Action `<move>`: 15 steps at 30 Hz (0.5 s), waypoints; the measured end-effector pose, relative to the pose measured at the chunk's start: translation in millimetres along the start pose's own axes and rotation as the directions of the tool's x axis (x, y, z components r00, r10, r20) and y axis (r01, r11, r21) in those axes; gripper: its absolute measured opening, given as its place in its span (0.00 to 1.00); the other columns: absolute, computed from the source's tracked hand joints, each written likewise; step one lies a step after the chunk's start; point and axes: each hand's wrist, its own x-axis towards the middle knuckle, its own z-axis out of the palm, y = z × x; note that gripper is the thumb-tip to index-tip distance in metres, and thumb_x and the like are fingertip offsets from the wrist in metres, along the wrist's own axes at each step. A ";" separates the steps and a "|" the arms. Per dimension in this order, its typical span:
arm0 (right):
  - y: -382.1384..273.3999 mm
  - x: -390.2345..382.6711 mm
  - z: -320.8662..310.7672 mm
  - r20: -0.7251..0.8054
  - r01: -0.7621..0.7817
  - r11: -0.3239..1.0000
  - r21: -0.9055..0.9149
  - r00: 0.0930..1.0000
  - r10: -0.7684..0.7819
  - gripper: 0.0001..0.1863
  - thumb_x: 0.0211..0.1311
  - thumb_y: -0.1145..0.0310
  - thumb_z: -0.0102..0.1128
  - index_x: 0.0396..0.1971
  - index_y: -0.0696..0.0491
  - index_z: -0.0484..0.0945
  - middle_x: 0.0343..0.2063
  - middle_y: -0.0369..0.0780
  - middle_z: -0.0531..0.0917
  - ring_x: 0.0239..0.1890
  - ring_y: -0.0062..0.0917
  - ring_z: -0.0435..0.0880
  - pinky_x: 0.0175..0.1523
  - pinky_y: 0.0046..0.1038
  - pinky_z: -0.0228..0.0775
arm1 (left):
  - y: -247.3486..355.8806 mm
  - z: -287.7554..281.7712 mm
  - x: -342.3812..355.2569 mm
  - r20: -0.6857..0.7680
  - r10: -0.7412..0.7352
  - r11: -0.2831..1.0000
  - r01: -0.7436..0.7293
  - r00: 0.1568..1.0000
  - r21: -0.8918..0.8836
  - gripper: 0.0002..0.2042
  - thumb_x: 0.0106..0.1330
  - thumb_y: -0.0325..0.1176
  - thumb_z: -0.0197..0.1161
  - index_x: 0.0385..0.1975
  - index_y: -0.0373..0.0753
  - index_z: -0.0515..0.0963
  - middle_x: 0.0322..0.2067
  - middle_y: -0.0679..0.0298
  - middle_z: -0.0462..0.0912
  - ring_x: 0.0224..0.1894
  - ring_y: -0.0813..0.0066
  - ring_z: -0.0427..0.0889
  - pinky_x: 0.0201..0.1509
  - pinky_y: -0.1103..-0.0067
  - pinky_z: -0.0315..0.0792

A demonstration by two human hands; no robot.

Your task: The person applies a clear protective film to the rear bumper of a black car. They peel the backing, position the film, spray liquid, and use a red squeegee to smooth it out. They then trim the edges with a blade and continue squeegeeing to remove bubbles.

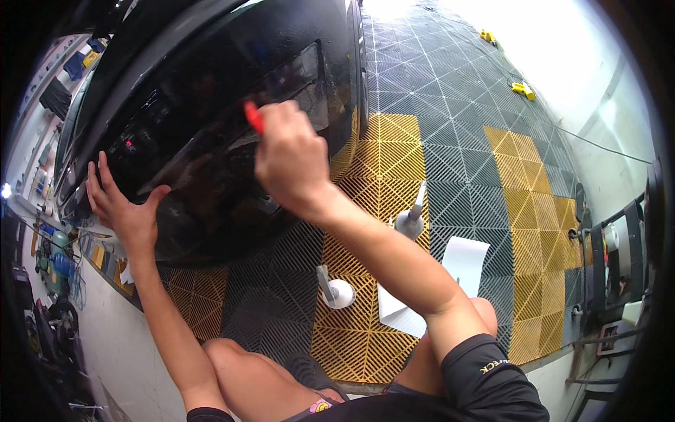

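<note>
A glossy black car body panel (211, 63) fills the upper left, with wet streaks and creased film on it. My left hand (125, 204) rests on the panel with its fingers spread. My right hand (290, 158) grips a red tool (253, 114), which looks like a squeegee, against the panel near a wrinkled strip.
Two spray bottles (341, 294) (409, 224) stand on the black and yellow tiled floor (394, 148), beside white sheets (462, 264). Two yellow devices (522, 91) (486, 35) with a cable lie farther back. A black frame (605, 253) stands at right; equipment (53, 264) crowds the left.
</note>
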 end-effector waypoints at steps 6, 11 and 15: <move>45.1 37.6 3.2 -0.134 -0.175 0.978 -0.118 0.978 0.159 0.07 0.60 0.75 0.53 0.37 0.59 0.75 0.39 0.48 0.78 0.41 0.46 0.84 0.40 0.46 0.82 | -1.2 -0.3 -1.6 0.009 -0.009 1.000 0.009 1.000 0.000 0.61 0.44 0.69 0.77 0.81 0.58 0.54 0.80 0.61 0.52 0.80 0.45 0.49 0.80 0.47 0.48; 87.6 62.1 -29.7 -0.007 -0.210 0.974 -0.083 0.978 0.210 0.11 0.63 0.71 0.61 0.43 0.55 0.83 0.44 0.46 0.84 0.46 0.48 0.86 0.48 0.49 0.78 | 0.2 0.9 -0.3 0.002 -0.003 1.000 0.003 1.000 0.012 0.61 0.44 0.69 0.76 0.81 0.58 0.54 0.80 0.61 0.52 0.80 0.46 0.48 0.80 0.46 0.48; 86.2 32.9 -36.7 -0.041 0.148 0.949 -0.279 0.985 -0.166 0.16 0.55 0.74 0.67 0.45 0.45 0.85 0.45 0.38 0.84 0.48 0.37 0.84 0.53 0.45 0.73 | 0.5 0.0 -0.5 0.005 -0.008 1.000 0.008 1.000 0.006 0.61 0.44 0.70 0.75 0.81 0.58 0.53 0.80 0.61 0.51 0.81 0.47 0.47 0.80 0.45 0.48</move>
